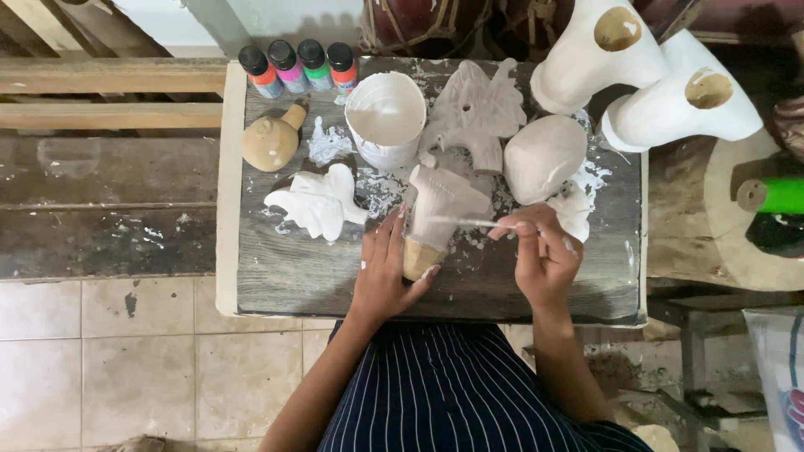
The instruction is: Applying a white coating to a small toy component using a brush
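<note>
My left hand (387,272) grips the bare wooden base of a carved wooden figure (440,209) whose upper part is coated white. My right hand (543,251) pinches a thin white-smeared brush (465,222), its tip lying across the figure. Both hands rest over a small dark wooden table (293,276) splashed with white paint. A white paint tub (385,117) stands just beyond the figure.
On the table lie a white bird carving (320,202), an unpainted wooden piece (272,141), a white winged carving (477,109), a white rounded carving (543,157) and several small paint bottles (297,67). Two large white carvings (645,75) lean at the back right. A green roll (775,195) sits right.
</note>
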